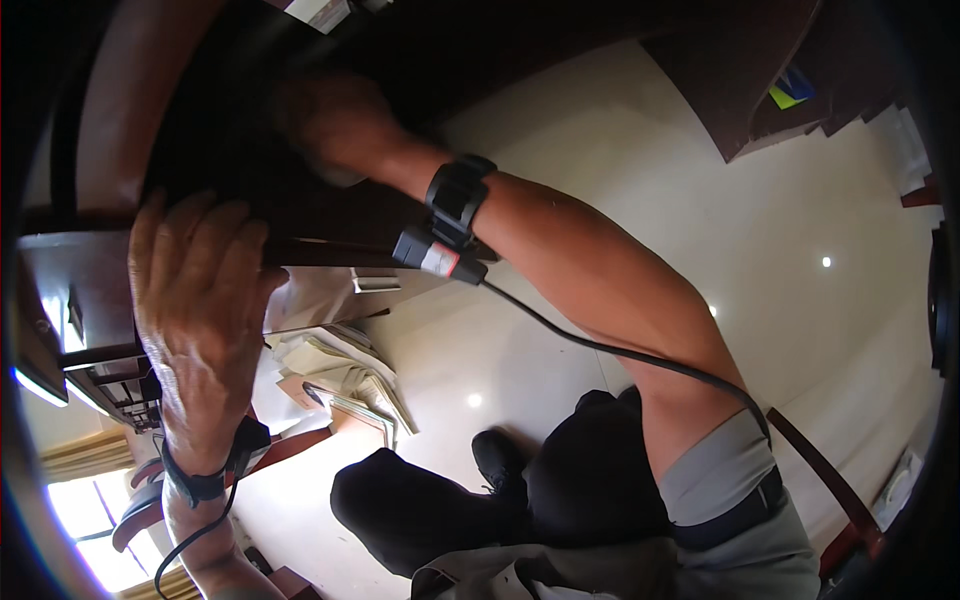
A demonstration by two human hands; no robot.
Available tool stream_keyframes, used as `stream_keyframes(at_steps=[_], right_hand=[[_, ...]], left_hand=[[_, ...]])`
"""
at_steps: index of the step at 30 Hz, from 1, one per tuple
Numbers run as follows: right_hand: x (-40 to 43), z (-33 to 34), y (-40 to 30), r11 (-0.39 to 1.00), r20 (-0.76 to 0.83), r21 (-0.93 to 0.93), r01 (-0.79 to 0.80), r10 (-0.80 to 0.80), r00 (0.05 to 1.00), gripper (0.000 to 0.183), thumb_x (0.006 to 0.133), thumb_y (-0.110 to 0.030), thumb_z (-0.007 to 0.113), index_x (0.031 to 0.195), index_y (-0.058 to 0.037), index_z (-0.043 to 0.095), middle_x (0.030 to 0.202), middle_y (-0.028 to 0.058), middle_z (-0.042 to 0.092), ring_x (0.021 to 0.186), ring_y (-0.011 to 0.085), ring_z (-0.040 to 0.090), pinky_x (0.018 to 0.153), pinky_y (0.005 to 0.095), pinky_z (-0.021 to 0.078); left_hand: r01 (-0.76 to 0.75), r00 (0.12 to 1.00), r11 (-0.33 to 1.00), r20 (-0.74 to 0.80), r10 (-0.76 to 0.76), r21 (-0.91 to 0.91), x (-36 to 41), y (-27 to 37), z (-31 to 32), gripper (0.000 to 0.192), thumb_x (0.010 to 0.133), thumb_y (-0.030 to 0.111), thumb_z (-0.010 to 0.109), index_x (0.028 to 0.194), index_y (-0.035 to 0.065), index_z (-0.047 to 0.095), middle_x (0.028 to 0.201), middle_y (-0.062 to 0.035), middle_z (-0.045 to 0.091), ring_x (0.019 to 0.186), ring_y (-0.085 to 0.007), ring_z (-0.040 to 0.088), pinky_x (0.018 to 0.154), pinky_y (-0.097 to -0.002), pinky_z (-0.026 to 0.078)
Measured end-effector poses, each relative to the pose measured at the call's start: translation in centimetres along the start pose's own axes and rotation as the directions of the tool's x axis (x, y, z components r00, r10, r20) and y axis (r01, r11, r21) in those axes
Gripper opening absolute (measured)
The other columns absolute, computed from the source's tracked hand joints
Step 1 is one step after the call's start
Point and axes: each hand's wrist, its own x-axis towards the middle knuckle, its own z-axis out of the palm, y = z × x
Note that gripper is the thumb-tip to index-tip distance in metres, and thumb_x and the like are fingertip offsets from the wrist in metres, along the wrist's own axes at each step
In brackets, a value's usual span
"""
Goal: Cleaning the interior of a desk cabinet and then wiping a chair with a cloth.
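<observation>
My left hand [199, 292] lies back upward against the edge of dark wooden furniture [97, 225], its fingers stretched out and slightly apart, with no object visible in it. My right hand [337, 124] is blurred and reaches over the very dark area [225, 127] beyond the left hand. Its fingers are lost in shadow, so whether it holds something is hidden. A black wrist strap with a module [457, 199] sits on the right wrist, with a cable [592, 345] running up the arm. The left wrist wears a similar strap [199, 484].
Stacked papers and folders [345, 382] stand low beside the furniture. My knees [420, 499] and a black shoe [495, 454] are over the pale tiled floor [555, 375]. Dark wooden furniture [720, 97] stands upper right. A reddish wooden bar [825, 472] is at lower right.
</observation>
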Motion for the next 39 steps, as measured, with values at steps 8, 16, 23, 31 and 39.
stream_keyframes(at_steps=[8, 16, 23, 31, 39], right_hand=[[-6.8, -2.1, -1.7, 0.593, 0.181, -0.015, -0.805, 0.794, 0.581, 0.035, 0.086, -0.019, 0.059, 0.116, -0.0018, 0.062, 0.107, 0.0220, 0.066, 0.098, 0.0389, 0.063, 0.087, 0.0433, 0.0519], [2.1, -1.3, -9.0, 0.984, -0.041, 0.110, -0.143, 0.148, 0.988, 0.032, 0.086, -0.018, 0.063, 0.113, -0.0005, 0.063, 0.102, 0.0182, 0.068, 0.097, 0.0323, 0.066, 0.082, 0.0369, 0.0522], [8.2, 0.5, -0.7, 0.996, 0.048, -0.017, -0.082, 0.083, 0.995, 0.028, 0.091, -0.021, 0.056, 0.114, -0.0056, 0.063, 0.111, 0.0198, 0.066, 0.102, 0.0353, 0.064, 0.085, 0.0443, 0.0510], [-2.9, -4.0, 7.1, 0.711, 0.434, -0.395, -0.582, 0.703, 0.564, 0.036, 0.089, -0.028, 0.060, 0.115, -0.0044, 0.066, 0.114, 0.0211, 0.065, 0.105, 0.0384, 0.062, 0.091, 0.0438, 0.0504], [-4.7, -18.9, -3.2, 0.409, 0.204, -0.130, -0.903, 0.903, 0.379, 0.054, 0.083, -0.030, 0.066, 0.129, -0.0029, 0.060, 0.118, 0.0176, 0.063, 0.113, 0.0286, 0.059, 0.092, 0.0354, 0.0503]], left_hand=[[-0.032, 0.990, 0.994, -0.141, 0.016, -0.107, -2.3, -1.4, 0.9, 0.030, 0.065, 0.008, 0.079, 0.094, 0.0024, 0.070, 0.101, -0.0112, 0.068, 0.111, -0.0292, 0.060, 0.111, -0.0534, 0.036], [-0.066, 0.974, 0.975, -0.225, 0.017, -0.211, -1.7, -1.4, 1.4, 0.024, 0.066, 0.008, 0.079, 0.089, 0.0026, 0.072, 0.098, -0.0109, 0.070, 0.112, -0.0314, 0.061, 0.112, -0.0548, 0.035], [-0.156, 0.974, 0.956, -0.201, 0.106, -0.251, -2.5, -2.4, 1.8, 0.024, 0.066, 0.010, 0.080, 0.088, 0.0046, 0.072, 0.107, -0.0100, 0.068, 0.120, -0.0324, 0.057, 0.112, -0.0559, 0.034], [-0.144, 0.962, 0.945, -0.264, 0.065, -0.294, -1.3, -0.4, 1.7, 0.020, 0.066, 0.018, 0.079, 0.080, 0.0047, 0.072, 0.098, -0.0103, 0.069, 0.115, -0.0341, 0.059, 0.109, -0.0575, 0.037], [0.181, 0.971, 0.501, 0.074, -0.226, -0.846, 5.8, 10.3, 6.2, 0.077, 0.070, 0.021, 0.084, 0.135, 0.0001, 0.048, 0.129, -0.0213, 0.056, 0.114, -0.0431, 0.056, 0.094, -0.0474, 0.049]])
